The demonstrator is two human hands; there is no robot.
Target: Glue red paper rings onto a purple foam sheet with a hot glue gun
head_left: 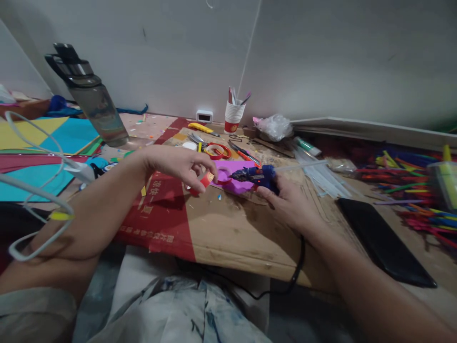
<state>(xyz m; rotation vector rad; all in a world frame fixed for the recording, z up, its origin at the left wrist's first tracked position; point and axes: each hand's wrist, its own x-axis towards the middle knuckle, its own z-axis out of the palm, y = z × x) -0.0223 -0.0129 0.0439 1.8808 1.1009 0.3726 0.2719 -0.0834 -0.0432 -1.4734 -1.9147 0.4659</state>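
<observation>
The left hand (193,166) reached in over the work from the left, its thumb and fingers pinching a red curved band (203,185) with a yellowish patch at its upper end; whether the band made a full loop could not be told. The right hand (283,197) was wrapped around the handle of a blue hot glue gun (259,175), whose nozzle pointed left. Whether a finger pressed the trigger could not be told. A translucent glue stick (303,165) jutted from the gun's rear, to the right, and a black cord (299,264) hung down over the near edge.

Between the hands lay a purple sheet (243,187) on flattened cardboard (228,238), with a red ring (224,181) on it, near the nozzle tip. Just beyond were red-handled scissors (228,153), and farther back a yellow utility knife (200,127) and a stack of paper cups (234,114) holding pens.

On the far left a water bottle (96,102) stood beside coloured sheets (67,136). To the right, more clear glue sticks (319,174) lay near a heap of coloured pipe cleaners (403,178), with a black flat slab (383,240) nearer the person.
</observation>
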